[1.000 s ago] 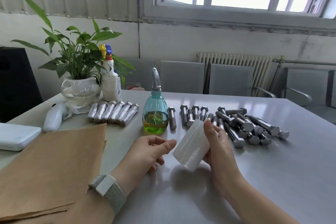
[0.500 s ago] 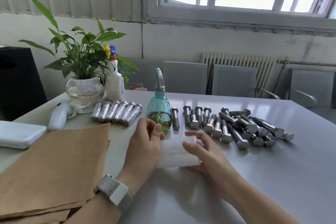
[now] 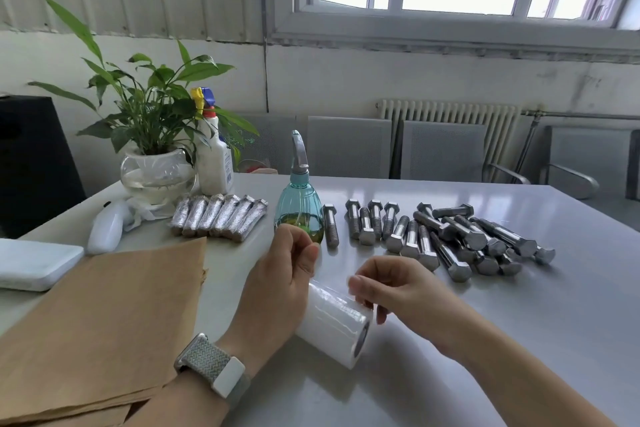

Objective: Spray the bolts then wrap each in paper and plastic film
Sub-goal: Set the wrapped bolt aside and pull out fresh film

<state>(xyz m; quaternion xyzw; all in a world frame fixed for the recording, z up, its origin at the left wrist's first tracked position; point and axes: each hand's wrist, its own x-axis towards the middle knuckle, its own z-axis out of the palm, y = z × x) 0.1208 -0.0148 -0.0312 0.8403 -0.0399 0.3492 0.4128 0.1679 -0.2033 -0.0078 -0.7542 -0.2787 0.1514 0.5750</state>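
Both hands work a white roll of plastic film (image 3: 330, 324) low over a grey table (image 3: 519, 340)
The left hand (image 3: 282, 282) grips the roll's far end; the right hand (image 3: 388, 286) pinches its upper edge, near bare steel bolts (image 3: 446, 239) beside a teal spray bottle (image 3: 299, 208) and brown paper sheets (image 3: 104, 315)

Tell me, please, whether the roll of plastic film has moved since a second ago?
Yes. The film roll has dropped from beside the teal spray bottle and turned, its open end now toward the camera.
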